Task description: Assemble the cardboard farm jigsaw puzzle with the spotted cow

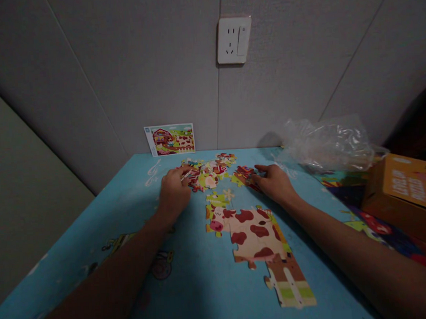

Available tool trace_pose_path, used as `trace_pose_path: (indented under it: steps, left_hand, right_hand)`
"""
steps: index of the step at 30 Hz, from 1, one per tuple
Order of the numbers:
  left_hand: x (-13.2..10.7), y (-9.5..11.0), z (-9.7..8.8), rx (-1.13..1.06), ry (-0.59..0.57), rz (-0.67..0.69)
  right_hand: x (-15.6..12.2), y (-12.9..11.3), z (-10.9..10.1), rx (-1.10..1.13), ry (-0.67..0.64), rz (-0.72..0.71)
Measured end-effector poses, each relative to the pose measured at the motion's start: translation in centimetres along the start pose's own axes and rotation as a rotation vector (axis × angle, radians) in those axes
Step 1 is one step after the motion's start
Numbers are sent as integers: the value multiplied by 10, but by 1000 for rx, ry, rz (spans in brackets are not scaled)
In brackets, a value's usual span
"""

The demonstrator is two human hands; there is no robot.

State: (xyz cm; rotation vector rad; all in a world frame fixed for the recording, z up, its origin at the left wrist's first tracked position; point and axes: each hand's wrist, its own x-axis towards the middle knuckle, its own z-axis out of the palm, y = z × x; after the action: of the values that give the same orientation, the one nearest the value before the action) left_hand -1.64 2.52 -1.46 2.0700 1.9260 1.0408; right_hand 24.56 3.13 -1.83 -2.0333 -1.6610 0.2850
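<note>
At the left edge of a heap of loose puzzle pieces (209, 175), my left hand (174, 190) is closed, a puzzle piece (186, 175) showing its pale edge at the fingertips. My right hand (274, 182) is across from it, thumb and fingers bent around the edge of a small cluster of puzzle pieces (243, 174); exactly which piece it grips is partly hidden. Nearer to me, between my forearms, lies a joined puzzle section (255, 231) with a brown-spotted cow. Its lower end shows a white fence post on green and brown.
A picture card (174, 139) of a farm scene leans against the wall at the back. To the right are a crumpled clear plastic bag (327, 143) and an orange puzzle box (410, 191). The blue printed tabletop (192, 286) meets the grey wall, which carries a socket (233, 40).
</note>
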Motion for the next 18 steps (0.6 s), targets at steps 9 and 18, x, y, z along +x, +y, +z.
trace_pose_path:
  steps: [9, 18]
  left_hand:
    - [1, 1, -1, -28, 113, -57]
    - [5, -8, -4, 107, 30, -155]
  right_hand:
    - [-5, -2, 1, 11, 25, -88]
    - [-5, -2, 4, 2, 21, -102]
